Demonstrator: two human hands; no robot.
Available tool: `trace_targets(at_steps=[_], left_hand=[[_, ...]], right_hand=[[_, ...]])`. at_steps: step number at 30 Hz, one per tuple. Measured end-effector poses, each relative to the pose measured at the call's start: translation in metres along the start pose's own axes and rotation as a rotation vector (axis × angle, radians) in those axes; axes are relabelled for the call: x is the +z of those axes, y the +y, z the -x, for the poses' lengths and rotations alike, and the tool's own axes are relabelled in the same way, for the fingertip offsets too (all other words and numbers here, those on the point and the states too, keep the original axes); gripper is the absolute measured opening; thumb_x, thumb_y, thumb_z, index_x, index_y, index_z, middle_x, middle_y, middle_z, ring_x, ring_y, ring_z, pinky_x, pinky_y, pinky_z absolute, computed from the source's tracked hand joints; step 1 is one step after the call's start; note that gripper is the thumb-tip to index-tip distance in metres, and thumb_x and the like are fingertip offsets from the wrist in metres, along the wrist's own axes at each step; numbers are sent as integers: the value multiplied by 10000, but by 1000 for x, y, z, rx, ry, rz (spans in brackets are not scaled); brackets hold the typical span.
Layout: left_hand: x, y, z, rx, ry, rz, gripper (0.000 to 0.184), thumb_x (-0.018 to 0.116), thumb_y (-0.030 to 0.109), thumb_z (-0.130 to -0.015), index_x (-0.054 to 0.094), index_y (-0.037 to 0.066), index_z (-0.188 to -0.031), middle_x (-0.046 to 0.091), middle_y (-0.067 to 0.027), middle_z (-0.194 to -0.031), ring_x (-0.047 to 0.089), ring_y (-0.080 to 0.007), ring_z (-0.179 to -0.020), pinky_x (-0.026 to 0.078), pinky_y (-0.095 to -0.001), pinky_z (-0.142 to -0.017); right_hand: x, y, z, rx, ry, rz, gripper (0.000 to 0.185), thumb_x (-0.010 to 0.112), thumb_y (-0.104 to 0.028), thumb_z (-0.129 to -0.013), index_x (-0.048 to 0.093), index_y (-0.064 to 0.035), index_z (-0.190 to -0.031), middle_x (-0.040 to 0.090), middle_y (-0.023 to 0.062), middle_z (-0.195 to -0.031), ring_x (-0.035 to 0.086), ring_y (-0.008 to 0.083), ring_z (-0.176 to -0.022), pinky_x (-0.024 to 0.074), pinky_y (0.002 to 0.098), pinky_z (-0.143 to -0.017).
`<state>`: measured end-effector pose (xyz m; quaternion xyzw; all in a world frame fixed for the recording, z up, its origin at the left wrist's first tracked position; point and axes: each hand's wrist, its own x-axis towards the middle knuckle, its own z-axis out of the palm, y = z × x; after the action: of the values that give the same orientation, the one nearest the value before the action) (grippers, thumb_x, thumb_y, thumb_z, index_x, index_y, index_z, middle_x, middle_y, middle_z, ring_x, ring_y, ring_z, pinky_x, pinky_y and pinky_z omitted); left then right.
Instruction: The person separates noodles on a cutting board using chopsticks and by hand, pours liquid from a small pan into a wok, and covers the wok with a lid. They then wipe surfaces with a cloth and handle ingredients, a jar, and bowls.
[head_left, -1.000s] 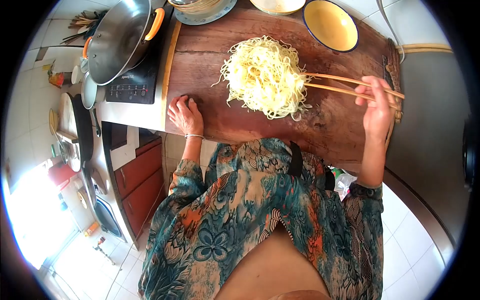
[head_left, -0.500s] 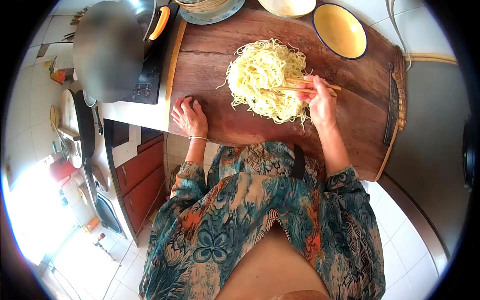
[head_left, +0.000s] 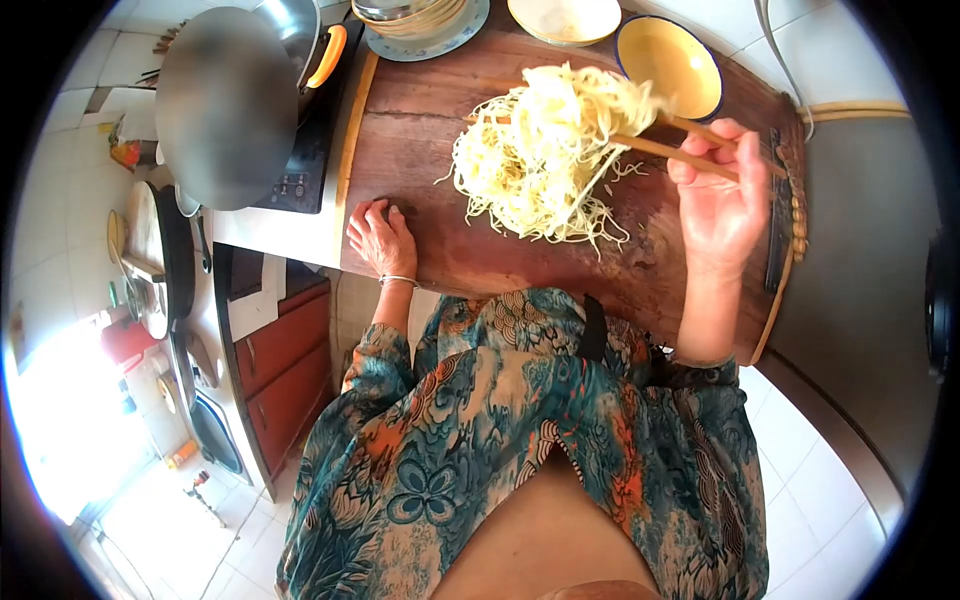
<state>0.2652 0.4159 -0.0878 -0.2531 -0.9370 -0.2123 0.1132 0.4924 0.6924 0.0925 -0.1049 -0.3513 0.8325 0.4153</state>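
Observation:
A heap of pale yellow noodles (head_left: 530,180) lies on the brown wooden board (head_left: 420,170). My right hand (head_left: 722,205) grips a pair of wooden chopsticks (head_left: 680,155), held out over the board's right part. Their tips reach into a raised clump of noodles, partly blurred, with strands hanging to the heap below. My left hand (head_left: 382,240) rests on the board's near left edge, holding nothing, its fingers bent but apart. A bracelet circles that wrist.
A yellow bowl with a dark blue rim (head_left: 708,68) stands just behind the noodles, beside a pale bowl (head_left: 565,22). Stacked dishes sit on a blue-patterned plate (head_left: 470,35). To the left, a pot with an orange handle (head_left: 328,58) is near a black cooktop (head_left: 300,185).
My right hand has risen and moved right with the chopsticks, lifting a clump of noodles up from the heap. My left hand has stayed on the board's edge.

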Motion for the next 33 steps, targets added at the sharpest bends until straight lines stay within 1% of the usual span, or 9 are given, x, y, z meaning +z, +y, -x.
trace_targets(at_steps=[2, 5, 8, 10, 13, 16, 19, 24, 33], left_hand=[[1, -3, 0, 14, 3, -4, 211, 584, 177, -785, 563, 108, -983, 489, -76, -1125, 420, -324, -1060, 335, -447, -906], [-1, -1, 0, -8, -16, -8, 210, 585, 179, -785, 562, 110, -983, 489, -76, -1126, 418, -325, -1065, 334, -447, -908], [1, -3, 1, -10, -14, -11, 211, 585, 184, -786, 562, 111, -983, 488, -74, -1128, 415, -324, -1070, 332, -444, -910], [3, -5, 2, -14, -12, -8, 211, 585, 187, -787, 563, 111, -982, 488, -73, -1129, 414, -323, -1071, 332, -443, -911], [2, -3, 1, -11, -18, 1, 211, 583, 190, -788, 562, 111, -983, 487, -72, -1131, 413, -322, -1072, 331, -442, -910], [2, -5, 3, -7, -16, -1, 212, 580, 190, -790, 562, 111, -986, 487, -73, -1134, 413, -322, -1072, 330, -443, -909], [3, -5, 2, -18, -18, 2, 209, 576, 186, -794, 560, 106, -986, 487, -78, -1131, 411, -318, -1076, 325, -445, -918], [-2, -3, 4, -23, -30, -7, 210, 576, 182, -797, 554, 96, -987, 489, -88, -1116, 408, -312, -1085, 319, -449, -932], [-2, -4, 4, -37, -48, -5, 207, 581, 178, -793, 561, 104, -985, 489, -81, -1117, 412, -310, -1083, 325, -447, -928]], right_hand=[[10, -9, -4, -58, -74, 51, 354, 404, -285, -946, 562, 15, -1049, 639, 186, -865, 610, 240, -688, 491, 346, -633], [12, -4, 3, -7, -31, 205, 334, 419, -261, -941, 560, 17, -1061, 639, 188, -867, 618, 233, -681, 500, 327, -624], [-22, 13, 11, 220, 60, 839, 268, 494, -206, -921, 595, 11, -1042, 647, 127, -845, 615, 140, -595, 488, 220, -511], [-30, 1, 15, 171, 98, 906, 248, 503, -192, -911, 607, 10, -1012, 639, 104, -801, 605, 119, -568, 482, 201, -496], [-26, -24, 16, 68, 229, 849, 236, 481, -176, -913, 605, 15, -972, 628, 118, -770, 594, 136, -544, 487, 215, -486], [-21, -14, 21, 114, 175, 643, 239, 473, -180, -918, 600, 13, -983, 629, 120, -768, 605, 150, -553, 492, 221, -472], [-22, 32, 25, 321, 174, 676, 293, 494, -244, -925, 598, 9, -1029, 629, 130, -827, 634, 159, -588, 523, 236, -481], [-34, 115, 26, 337, 254, 447, 248, 525, -210, -915, 616, 4, -1001, 647, 137, -833, 630, 179, -590, 533, 267, -534], [-63, 104, 33, 309, 335, 98, 296, 526, -270, -906, 613, 7, -964, 655, 152, -787, 623, 220, -626, 514, 314, -591]])
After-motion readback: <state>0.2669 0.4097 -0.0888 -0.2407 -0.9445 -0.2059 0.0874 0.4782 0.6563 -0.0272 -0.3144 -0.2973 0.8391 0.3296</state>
